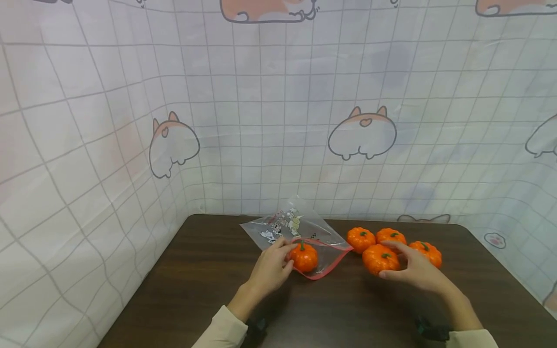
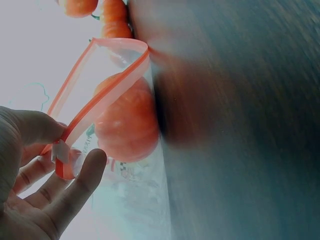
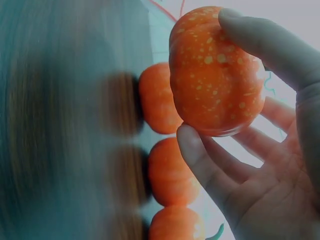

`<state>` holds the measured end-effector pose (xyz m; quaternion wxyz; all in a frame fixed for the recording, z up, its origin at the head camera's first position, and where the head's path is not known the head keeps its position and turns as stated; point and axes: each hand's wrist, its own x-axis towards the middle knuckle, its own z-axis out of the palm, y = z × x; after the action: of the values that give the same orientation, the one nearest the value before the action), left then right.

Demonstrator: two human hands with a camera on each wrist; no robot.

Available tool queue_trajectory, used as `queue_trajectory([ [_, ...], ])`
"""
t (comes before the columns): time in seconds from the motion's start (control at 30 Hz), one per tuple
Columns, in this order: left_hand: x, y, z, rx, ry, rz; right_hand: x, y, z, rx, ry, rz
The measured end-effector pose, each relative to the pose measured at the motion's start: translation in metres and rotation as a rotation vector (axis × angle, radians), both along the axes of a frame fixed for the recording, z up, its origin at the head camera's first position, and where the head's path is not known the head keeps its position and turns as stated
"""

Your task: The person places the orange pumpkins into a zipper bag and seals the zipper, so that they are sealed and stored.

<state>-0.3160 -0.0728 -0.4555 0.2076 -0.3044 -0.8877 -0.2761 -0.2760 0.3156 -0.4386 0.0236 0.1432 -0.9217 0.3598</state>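
A clear zip bag (image 1: 319,227) with a red zip edge and printed cartoon figures lies on the table, its mouth parted towards me. Inside it sits a small orange pumpkin (image 1: 305,258). My left hand (image 1: 271,265) pinches the red edge (image 2: 100,102) near the white slider (image 2: 60,151) at the mouth's left end. My right hand (image 1: 419,270) grips another pumpkin (image 3: 215,75), speckled with yellow, between thumb and fingers, raised off the table. Around that hand, three more pumpkins stand on the table: a left one (image 1: 360,239), a back one (image 1: 391,235) and a right one (image 1: 428,254).
The dark wooden table (image 1: 196,285) reaches back to a white gridded cloth (image 1: 274,121) with cartoon dogs, which hangs behind and at both sides. Dark straps or devices show under both wrists.
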Motion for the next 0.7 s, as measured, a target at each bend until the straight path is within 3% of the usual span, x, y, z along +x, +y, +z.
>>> queue_trajectory([
  [0.3, 0.000, 0.000, 0.000, -0.005, -0.017, -0.003, 0.000, -0.017, 0.000, 0.007, 0.037, -0.017],
  [0.53, 0.001, 0.000, -0.001, -0.022, 0.031, 0.012, 0.002, -0.034, 0.002, -0.061, -0.017, -0.006],
  [0.7, 0.002, 0.000, 0.000, -0.027, 0.026, 0.014, 0.002, -0.045, 0.000, -0.116, -0.025, 0.023],
])
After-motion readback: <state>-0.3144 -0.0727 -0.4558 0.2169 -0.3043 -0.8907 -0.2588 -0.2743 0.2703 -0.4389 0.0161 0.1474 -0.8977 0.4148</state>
